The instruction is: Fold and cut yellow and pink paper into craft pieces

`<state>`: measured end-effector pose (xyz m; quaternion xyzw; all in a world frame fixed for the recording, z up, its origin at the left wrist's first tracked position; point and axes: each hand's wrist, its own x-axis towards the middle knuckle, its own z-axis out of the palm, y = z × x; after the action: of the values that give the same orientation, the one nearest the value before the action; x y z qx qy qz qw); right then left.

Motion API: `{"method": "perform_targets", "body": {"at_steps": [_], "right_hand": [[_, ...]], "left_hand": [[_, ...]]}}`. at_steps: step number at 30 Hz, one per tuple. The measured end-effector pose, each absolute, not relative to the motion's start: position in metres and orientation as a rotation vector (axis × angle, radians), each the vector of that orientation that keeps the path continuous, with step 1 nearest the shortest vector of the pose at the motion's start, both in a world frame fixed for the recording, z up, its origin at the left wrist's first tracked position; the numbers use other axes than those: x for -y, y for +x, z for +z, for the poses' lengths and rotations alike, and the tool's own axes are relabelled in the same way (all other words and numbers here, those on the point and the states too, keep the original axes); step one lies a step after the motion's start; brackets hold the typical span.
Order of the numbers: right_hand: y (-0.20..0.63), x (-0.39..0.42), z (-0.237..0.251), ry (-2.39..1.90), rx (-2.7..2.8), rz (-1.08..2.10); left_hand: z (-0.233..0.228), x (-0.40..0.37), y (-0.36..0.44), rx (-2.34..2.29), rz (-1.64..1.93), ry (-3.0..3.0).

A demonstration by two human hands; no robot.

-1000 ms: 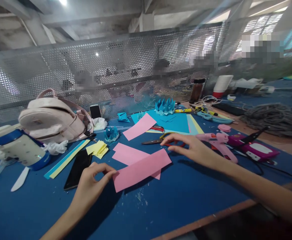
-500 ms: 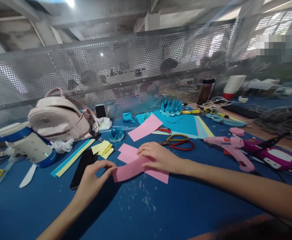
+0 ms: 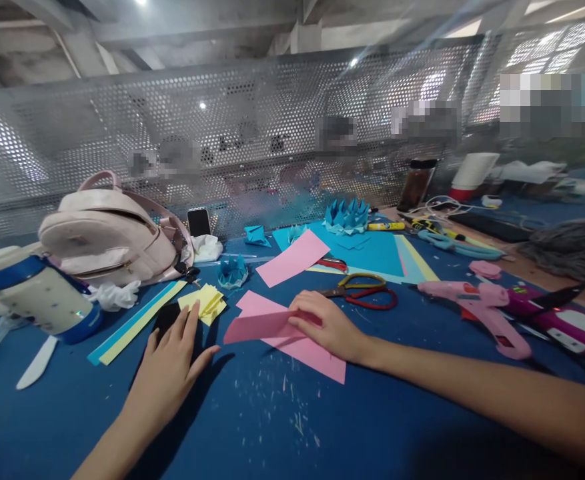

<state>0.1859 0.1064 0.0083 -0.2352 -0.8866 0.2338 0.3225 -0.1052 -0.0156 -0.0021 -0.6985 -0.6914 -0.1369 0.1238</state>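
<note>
Between the thumb and fingers of my right hand (image 3: 325, 325) is the right end of a pink paper strip (image 3: 255, 325); its left end hangs free. Beneath that strip, more pink paper (image 3: 312, 353) lies on the blue table. My left hand (image 3: 175, 353) is open with fingers spread, above a dark phone (image 3: 166, 319) and beside a pile of yellow paper pieces (image 3: 209, 303). Another pink strip (image 3: 292, 258) lies farther back. Scissors (image 3: 367, 291) with yellow and red handles rest just beyond my right hand.
A pink glue gun (image 3: 477, 303) lies at the right. Blue folded paper crowns (image 3: 347, 217) and coloured sheets (image 3: 379, 250) sit at the back. On the left stand a bag (image 3: 109, 230) and a tumbler (image 3: 47, 293); a white plastic knife (image 3: 37, 363) lies before them. A perforated metal screen (image 3: 252, 133) runs behind.
My left hand has let go of the pink strip's left end, moved left and spread its fingers. The right hand still holds the strip, now lifted and curving.
</note>
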Motion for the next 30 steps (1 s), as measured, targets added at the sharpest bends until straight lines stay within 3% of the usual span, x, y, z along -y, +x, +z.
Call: {"method": "perform_targets", "body": {"at_steps": [7, 14, 30], "right_hand": [[0.187, -0.107, 0.01, -0.701, 2.181, 0.776], [0.185, -0.116, 0.009, -0.802, 1.905, 1.0], [0.181, -0.089, 0.012, -0.664, 1.815, 1.444]], "left_hand": [[0.02, 0.031, -0.05, 1.915, -1.339, -2.433], [0.013, -0.022, -0.009, 1.878, -2.342, -2.312], [-0.005, -0.038, -0.009, 1.833, -2.825, -2.103]]}}
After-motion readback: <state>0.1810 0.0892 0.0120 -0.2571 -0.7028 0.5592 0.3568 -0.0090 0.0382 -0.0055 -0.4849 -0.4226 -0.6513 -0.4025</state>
